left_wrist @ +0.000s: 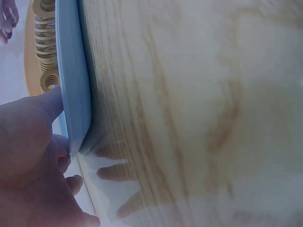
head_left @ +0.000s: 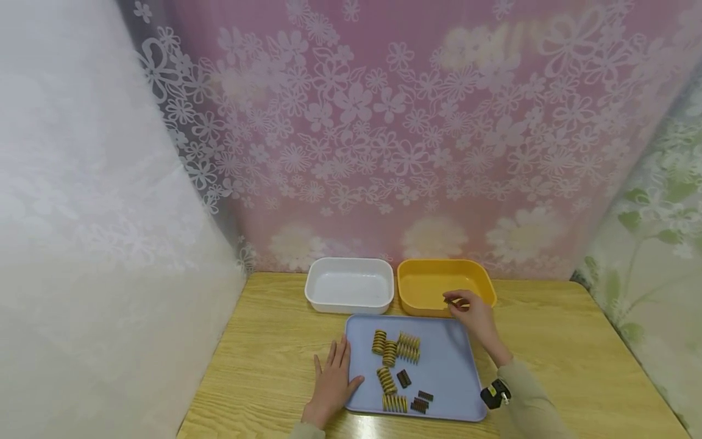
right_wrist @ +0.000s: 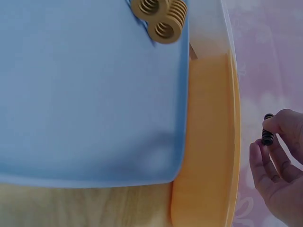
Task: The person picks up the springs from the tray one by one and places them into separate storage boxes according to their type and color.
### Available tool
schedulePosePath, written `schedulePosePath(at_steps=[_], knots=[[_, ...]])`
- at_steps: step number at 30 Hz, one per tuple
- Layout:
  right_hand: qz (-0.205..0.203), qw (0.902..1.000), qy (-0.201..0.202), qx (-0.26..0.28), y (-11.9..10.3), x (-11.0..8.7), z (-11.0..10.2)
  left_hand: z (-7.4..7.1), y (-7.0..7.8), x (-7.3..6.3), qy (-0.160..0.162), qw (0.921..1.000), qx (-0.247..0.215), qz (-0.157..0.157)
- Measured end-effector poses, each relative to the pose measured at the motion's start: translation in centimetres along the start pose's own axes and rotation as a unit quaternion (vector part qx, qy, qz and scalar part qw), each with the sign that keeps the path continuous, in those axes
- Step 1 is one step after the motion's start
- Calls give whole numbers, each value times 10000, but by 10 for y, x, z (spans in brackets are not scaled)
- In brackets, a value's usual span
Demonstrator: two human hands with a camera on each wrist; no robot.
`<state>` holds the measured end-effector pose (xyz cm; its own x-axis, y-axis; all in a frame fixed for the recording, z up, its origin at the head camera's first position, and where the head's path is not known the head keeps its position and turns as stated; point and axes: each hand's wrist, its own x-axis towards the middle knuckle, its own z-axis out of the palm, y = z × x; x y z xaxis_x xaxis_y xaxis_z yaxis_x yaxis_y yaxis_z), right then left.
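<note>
My right hand pinches a small dark coil spring between thumb and fingers, over the near part of the yellow bin. With fingers spread, my left hand rests at the left edge of the blue tray, its thumb over the rim. On the tray lie several larger yellowish springs, some standing close together in the upper part. Several small dark springs lie lower right of them, with a pair of dark springs near the tray's middle.
A white bin stands left of the yellow one, both behind the tray against a flowered curtain. Wooden tabletop extends on both sides. A small black device is strapped on the right wrist.
</note>
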<state>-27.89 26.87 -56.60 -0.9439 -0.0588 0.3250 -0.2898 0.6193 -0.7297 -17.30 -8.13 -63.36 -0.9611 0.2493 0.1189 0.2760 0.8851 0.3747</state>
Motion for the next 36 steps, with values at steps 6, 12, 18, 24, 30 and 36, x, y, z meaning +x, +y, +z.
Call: schedulePosePath(at_steps=[6,12,18,24,30,36], knots=[[-226,9992,-107,-303,6,29,6,0,-2,0,102,9999,102,40],[-212,9968,-416,-654,16,46,18,-4,-2,-2,57,9998,177,-14],[-6,9925,-923,-798,28,55,29,-3,-3,-1,-13,9992,388,42],[254,9867,-1354,-864,38,63,35,2,-3,1,-14,9985,550,36],[630,9810,-1629,-845,40,70,40,5,-3,2,-34,9977,676,-15],[563,9788,-1726,-943,41,75,42,2,-1,2,-55,9970,767,-92]])
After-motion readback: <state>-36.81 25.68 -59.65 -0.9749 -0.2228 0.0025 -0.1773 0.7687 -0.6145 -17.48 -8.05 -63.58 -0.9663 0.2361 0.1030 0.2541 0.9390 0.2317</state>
